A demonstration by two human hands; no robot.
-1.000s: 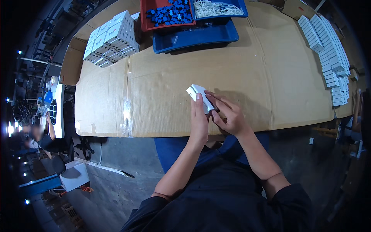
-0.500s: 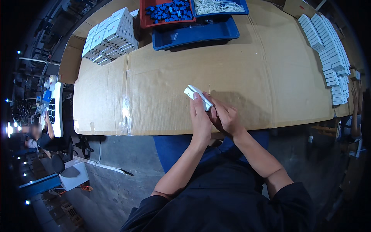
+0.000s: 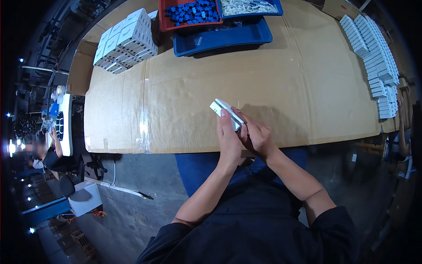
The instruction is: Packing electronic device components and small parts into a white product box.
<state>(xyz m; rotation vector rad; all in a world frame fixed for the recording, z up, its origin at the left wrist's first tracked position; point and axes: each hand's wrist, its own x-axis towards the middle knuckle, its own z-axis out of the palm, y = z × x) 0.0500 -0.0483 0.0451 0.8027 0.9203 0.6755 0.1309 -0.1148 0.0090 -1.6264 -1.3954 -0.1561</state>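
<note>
Both hands grip a flat white plastic case (image 3: pixel 226 112) above the near part of the cardboard-covered table (image 3: pixel 193 88). A dark gap runs along its length between two white layers. My left hand (image 3: pixel 228 138) is closed on its near-left side, with the thumb pressed on the edge. My right hand (image 3: pixel 258 134) closes round the lower right end, and its fingers partly hide that end. Whether a smaller part sits between the right fingers cannot be seen.
A stack of white cases (image 3: pixel 125 42) stands at the far left. Long rows of similar white pieces (image 3: pixel 373 57) line the right edge. At the back are a red bin (image 3: pixel 166 24) of blue parts, a blue bin (image 3: pixel 279 9) of white parts, and another blue tray (image 3: pixel 224 47). Another person (image 3: pixel 55 154) sits left.
The white case has tilted slightly in my hands, so the gap between its layers shows more plainly. Both hands keep their hold in nearly the same place.
</note>
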